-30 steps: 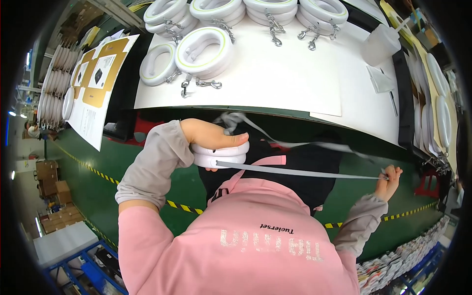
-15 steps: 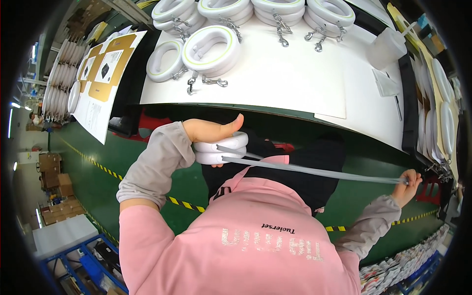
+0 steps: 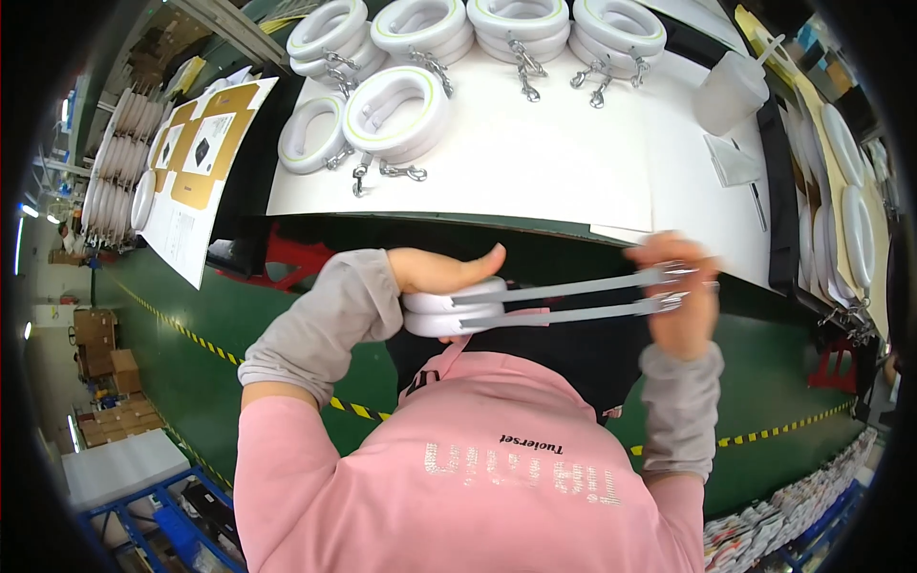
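Note:
My left hand is wrapped round two white ring-shaped retractable leashes stacked one on the other, its thumb stretched along the top. Two grey flat straps run from the leashes to the right, drawn fairly straight and side by side. At their far ends my right hand, blurred by motion, closes on the metal snap hooks. Both hands are in front of my body, below the table's near edge. More leashes of this kind lie stacked on the white table, their snap hooks hanging out toward me.
A translucent squeeze bottle, a small pouch and a pen lie on the table's right. Printed cardboard stands out at the left. Racks of white leashes are beyond it. A red stool is under the table.
My right hand has come inward and upward from the far right, with the straps between my hands now much shorter. My left hand with the leashes has shifted slightly right.

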Tool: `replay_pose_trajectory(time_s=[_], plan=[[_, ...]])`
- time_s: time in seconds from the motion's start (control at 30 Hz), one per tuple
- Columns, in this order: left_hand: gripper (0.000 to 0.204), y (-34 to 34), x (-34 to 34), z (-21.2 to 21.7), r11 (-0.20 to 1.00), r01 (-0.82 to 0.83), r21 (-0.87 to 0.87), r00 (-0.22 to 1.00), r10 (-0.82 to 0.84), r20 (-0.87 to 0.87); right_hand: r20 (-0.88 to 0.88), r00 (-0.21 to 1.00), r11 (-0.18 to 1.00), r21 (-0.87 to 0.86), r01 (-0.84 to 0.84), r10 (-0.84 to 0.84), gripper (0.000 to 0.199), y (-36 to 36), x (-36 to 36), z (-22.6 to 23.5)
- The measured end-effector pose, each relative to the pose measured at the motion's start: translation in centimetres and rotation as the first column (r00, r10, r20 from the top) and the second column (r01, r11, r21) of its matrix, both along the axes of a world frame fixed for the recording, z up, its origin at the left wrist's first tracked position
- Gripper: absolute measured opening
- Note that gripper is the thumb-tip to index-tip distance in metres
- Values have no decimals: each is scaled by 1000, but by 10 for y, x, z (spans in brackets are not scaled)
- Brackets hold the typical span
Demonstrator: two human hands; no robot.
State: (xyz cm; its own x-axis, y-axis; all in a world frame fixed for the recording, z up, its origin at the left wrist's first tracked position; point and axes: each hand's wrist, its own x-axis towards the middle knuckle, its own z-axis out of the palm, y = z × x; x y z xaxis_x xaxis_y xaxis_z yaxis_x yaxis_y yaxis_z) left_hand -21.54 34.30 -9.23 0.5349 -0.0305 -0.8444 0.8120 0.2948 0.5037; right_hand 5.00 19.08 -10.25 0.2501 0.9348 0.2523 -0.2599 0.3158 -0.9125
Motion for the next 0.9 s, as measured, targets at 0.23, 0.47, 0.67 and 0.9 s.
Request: replay_pose_trajectory(time_s=[0.23, 0.47, 0.67, 0.9], plan=[[65, -8, -1, 56, 981, -133, 138, 895, 59, 442, 84, 994, 994, -77, 77, -70, 60, 40, -12, 27], [42, 26, 53, 102, 647, -223, 730, 877, -194, 439, 708, 568, 894, 215, 393, -420, 29, 61, 46, -23], [43, 91, 90, 69, 135, 235, 963, 881, -448, -152, 713, 545, 877, 213, 430, -441, 32, 62, 45, -27], [50, 123, 84, 45, 21, 194, 981, 790, -596, -144, 751, 503, 876, 207, 435, -427, 27, 67, 44, -24]])
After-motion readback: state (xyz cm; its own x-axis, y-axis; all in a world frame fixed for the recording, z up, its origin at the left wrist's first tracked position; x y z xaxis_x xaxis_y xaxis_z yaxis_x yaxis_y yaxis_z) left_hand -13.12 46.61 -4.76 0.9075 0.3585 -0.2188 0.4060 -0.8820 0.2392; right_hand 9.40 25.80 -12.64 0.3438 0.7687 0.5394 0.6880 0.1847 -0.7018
